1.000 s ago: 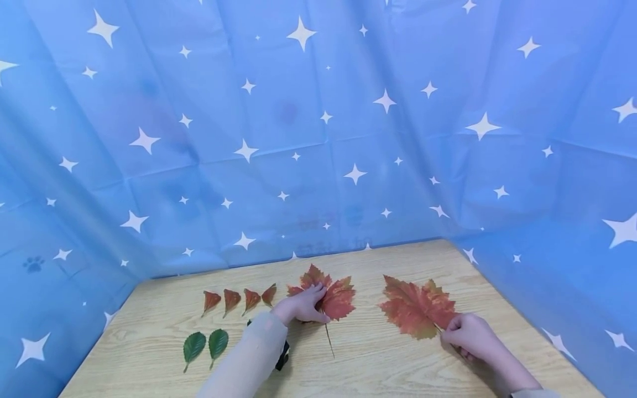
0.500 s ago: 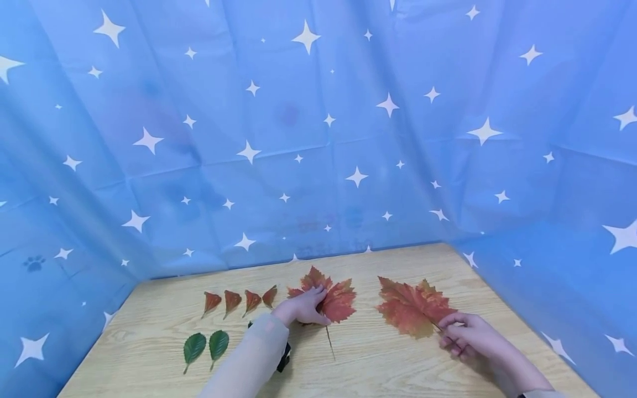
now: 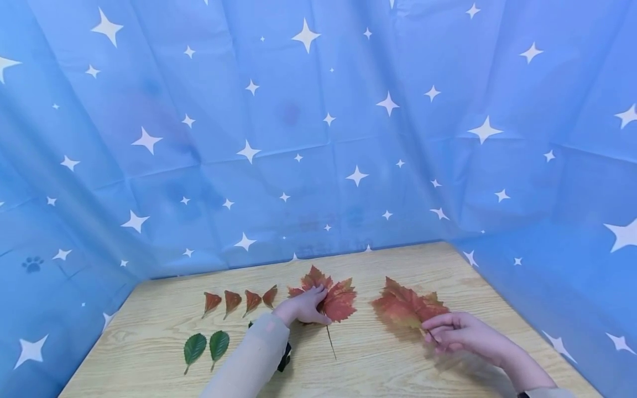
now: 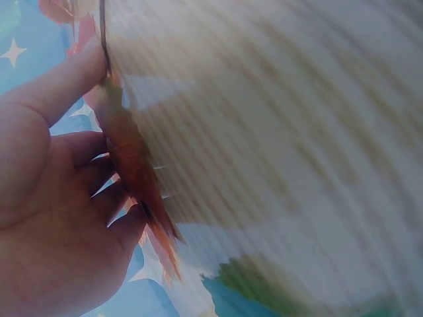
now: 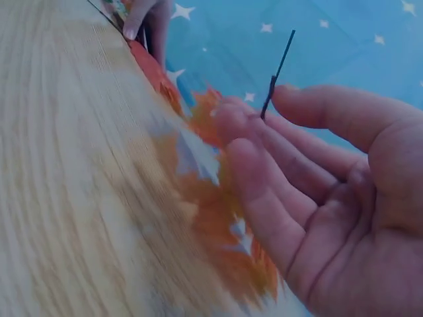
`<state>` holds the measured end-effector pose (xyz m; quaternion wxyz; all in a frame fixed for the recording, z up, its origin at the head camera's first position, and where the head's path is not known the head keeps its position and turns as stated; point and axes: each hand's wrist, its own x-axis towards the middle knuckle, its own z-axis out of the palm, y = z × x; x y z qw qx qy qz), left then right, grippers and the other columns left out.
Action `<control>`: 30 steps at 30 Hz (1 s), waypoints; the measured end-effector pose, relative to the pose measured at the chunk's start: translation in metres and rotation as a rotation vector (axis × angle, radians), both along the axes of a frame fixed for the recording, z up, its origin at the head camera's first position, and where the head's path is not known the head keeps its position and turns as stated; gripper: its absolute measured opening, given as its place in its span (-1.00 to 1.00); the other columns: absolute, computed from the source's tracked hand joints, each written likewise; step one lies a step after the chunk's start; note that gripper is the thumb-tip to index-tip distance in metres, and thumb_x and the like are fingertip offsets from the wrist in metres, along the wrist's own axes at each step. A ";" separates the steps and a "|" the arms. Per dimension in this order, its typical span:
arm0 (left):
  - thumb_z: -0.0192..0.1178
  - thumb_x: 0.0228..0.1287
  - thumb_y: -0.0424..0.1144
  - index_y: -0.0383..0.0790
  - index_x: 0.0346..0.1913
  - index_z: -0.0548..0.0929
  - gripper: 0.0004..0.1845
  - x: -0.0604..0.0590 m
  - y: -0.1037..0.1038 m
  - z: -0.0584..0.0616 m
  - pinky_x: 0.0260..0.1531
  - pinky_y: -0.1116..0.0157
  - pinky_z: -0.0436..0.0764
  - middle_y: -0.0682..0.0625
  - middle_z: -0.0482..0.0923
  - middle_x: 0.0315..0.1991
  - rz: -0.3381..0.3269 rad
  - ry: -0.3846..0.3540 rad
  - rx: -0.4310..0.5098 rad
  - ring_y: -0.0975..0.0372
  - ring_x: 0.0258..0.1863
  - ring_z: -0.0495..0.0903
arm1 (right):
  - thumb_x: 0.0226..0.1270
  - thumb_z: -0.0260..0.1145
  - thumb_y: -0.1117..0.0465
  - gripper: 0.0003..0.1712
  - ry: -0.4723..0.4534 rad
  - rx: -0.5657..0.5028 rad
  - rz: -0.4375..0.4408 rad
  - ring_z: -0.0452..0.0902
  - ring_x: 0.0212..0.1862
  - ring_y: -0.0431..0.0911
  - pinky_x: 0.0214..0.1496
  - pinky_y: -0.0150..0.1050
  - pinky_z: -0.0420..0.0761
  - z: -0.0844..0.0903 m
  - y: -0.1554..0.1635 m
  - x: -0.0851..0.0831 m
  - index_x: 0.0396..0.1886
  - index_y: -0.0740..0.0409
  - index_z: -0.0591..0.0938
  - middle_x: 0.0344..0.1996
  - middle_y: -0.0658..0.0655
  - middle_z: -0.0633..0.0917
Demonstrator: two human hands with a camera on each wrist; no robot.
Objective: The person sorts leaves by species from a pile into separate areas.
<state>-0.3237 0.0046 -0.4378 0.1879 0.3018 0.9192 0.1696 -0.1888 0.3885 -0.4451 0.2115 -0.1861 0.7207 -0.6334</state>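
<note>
A red-orange artificial maple leaf (image 3: 340, 301) lies near the table's back edge, its thin dark stem (image 3: 330, 341) pointing forward. My left hand (image 3: 304, 307) rests on it, covering its middle and left part; the left wrist view has the fingers extended along the leaf (image 4: 132, 148). To the right, my right hand (image 3: 463, 334) holds a second maple leaf (image 3: 405, 309) by its stem, the blade tilted above the table with a shadow beneath. Up close, the stem (image 5: 284, 59) is pinched between thumb and fingers, with its free end sticking up.
A row of small reddish leaves (image 3: 232, 301) lies at the back left of the wooden table (image 3: 149, 331). Two green leaves (image 3: 194, 348) lie in front of them. A blue star-printed curtain (image 3: 318, 138) surrounds the back and sides.
My right hand has lifted its maple leaf by the stem and shifted it slightly left, tilting the blade. The left hand has stayed on the other maple leaf.
</note>
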 end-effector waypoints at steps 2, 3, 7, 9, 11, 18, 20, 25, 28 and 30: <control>0.28 0.28 0.01 -0.22 0.52 0.09 -0.11 0.000 0.000 -0.001 0.37 0.01 0.08 -0.13 -0.11 0.54 0.008 0.000 -0.004 0.03 0.50 -0.10 | 0.48 0.08 0.33 -0.51 -0.010 0.004 -0.023 0.63 -0.19 0.04 -0.17 -0.16 0.64 0.002 -0.004 0.001 0.23 0.65 0.32 -0.08 0.37 0.64; 0.28 0.27 0.02 -0.21 0.52 0.09 -0.11 0.001 0.000 -0.002 0.37 0.01 0.08 -0.12 -0.11 0.54 0.011 -0.001 -0.005 0.03 0.50 -0.10 | 0.46 0.10 0.33 -0.50 -0.015 0.009 -0.041 0.63 -0.21 0.02 -0.19 -0.18 0.63 0.003 -0.006 0.001 0.22 0.66 0.33 -0.09 0.37 0.64; 0.29 0.27 0.01 -0.21 0.52 0.09 -0.11 0.002 0.000 -0.001 0.37 -0.01 0.07 -0.13 -0.11 0.54 0.019 -0.012 0.008 0.02 0.50 -0.11 | 0.40 0.19 0.33 -0.48 -0.012 0.057 -0.138 0.62 -0.31 -0.04 -0.27 -0.20 0.64 0.002 -0.012 0.004 0.18 0.67 0.36 -0.17 0.35 0.68; 0.29 0.27 0.01 -0.21 0.52 0.09 -0.11 0.002 0.000 -0.001 0.37 -0.01 0.07 -0.13 -0.11 0.54 0.020 -0.012 0.008 0.02 0.50 -0.10 | 0.36 0.23 0.33 -0.45 -0.001 0.086 -0.181 0.61 -0.35 -0.05 -0.30 -0.20 0.65 0.001 -0.014 0.005 0.17 0.69 0.34 -0.22 0.35 0.68; 0.30 0.26 0.00 -0.22 0.52 0.11 -0.11 0.002 0.000 0.000 0.37 0.00 0.08 -0.13 -0.10 0.54 0.020 -0.008 0.013 0.02 0.50 -0.09 | 0.32 0.26 0.34 -0.40 0.023 0.114 -0.220 0.62 -0.37 -0.03 -0.32 -0.18 0.66 -0.001 -0.015 0.007 0.19 0.70 0.30 -0.26 0.34 0.69; 0.29 0.26 0.02 -0.19 0.52 0.11 -0.11 0.002 -0.001 0.002 0.37 0.00 0.08 -0.11 -0.10 0.54 0.018 0.001 0.008 0.03 0.50 -0.10 | 0.26 0.31 0.37 -0.16 0.054 0.144 -0.311 0.64 -0.36 0.04 -0.31 -0.11 0.68 -0.004 -0.014 0.010 0.30 0.74 0.05 -0.28 0.36 0.69; 0.29 0.26 0.03 -0.18 0.52 0.11 -0.11 0.001 -0.001 0.003 0.37 0.00 0.08 -0.10 -0.10 0.54 0.018 0.007 0.003 0.03 0.50 -0.10 | 0.26 0.31 0.37 -0.14 0.052 0.138 -0.328 0.64 -0.34 0.06 -0.28 -0.10 0.68 -0.004 -0.014 0.010 0.31 0.75 0.03 -0.28 0.36 0.68; 0.29 0.25 0.03 -0.17 0.52 0.11 -0.11 0.000 -0.001 0.001 0.37 0.00 0.07 -0.09 -0.10 0.54 0.023 0.009 0.002 0.04 0.50 -0.10 | 0.24 0.32 0.38 -0.17 0.097 0.180 -0.363 0.65 -0.33 0.09 -0.27 -0.11 0.67 0.003 -0.014 0.010 0.31 0.73 0.08 -0.29 0.37 0.68; 0.30 0.25 0.04 -0.17 0.52 0.11 -0.11 0.000 -0.001 -0.001 0.38 0.00 0.07 -0.09 -0.10 0.54 0.029 0.005 0.003 0.05 0.50 -0.10 | 0.23 0.31 0.40 -0.22 0.149 0.236 -0.369 0.65 -0.34 0.11 -0.31 -0.12 0.68 0.012 -0.014 0.007 0.29 0.73 0.14 -0.32 0.35 0.68; 0.30 0.25 0.04 -0.18 0.52 0.12 -0.11 0.001 -0.001 -0.002 0.38 0.01 0.07 -0.10 -0.09 0.54 0.032 0.004 0.006 0.05 0.50 -0.09 | 0.23 0.30 0.42 -0.25 0.175 0.262 -0.366 0.65 -0.35 0.13 -0.32 -0.11 0.68 0.020 -0.015 0.003 0.27 0.73 0.16 -0.34 0.35 0.67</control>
